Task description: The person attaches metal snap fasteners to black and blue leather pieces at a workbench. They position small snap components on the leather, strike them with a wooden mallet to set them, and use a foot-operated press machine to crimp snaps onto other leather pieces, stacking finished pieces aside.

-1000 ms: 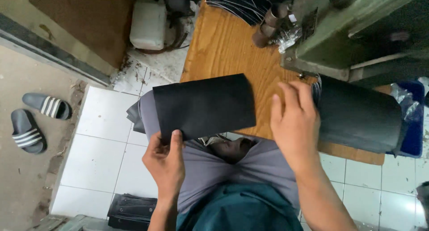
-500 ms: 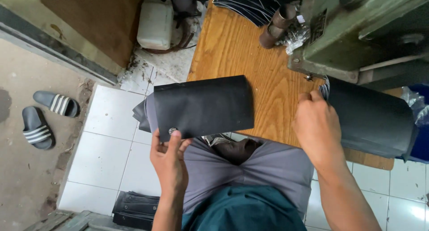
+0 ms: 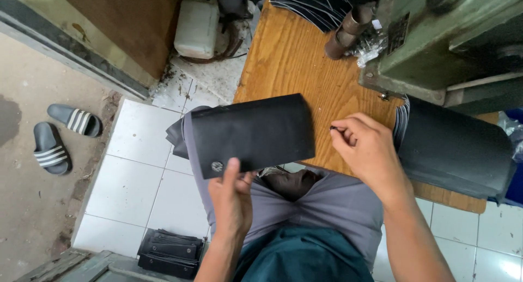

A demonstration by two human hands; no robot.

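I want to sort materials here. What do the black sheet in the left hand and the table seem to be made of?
The black sheet looks like thin leather or a synthetic substitute: matte, smooth, bending slightly where the left hand holds its edge. Which one, I cannot tell. The table looks like wood, bare or lightly varnished: orange-brown with visible grain lines.

sheet (image 3: 256, 132): black | sandals (image 3: 62, 135): grey, white-striped | machine (image 3: 452, 37): green

A white plastic jug (image 3: 198, 26) stands on the floor.
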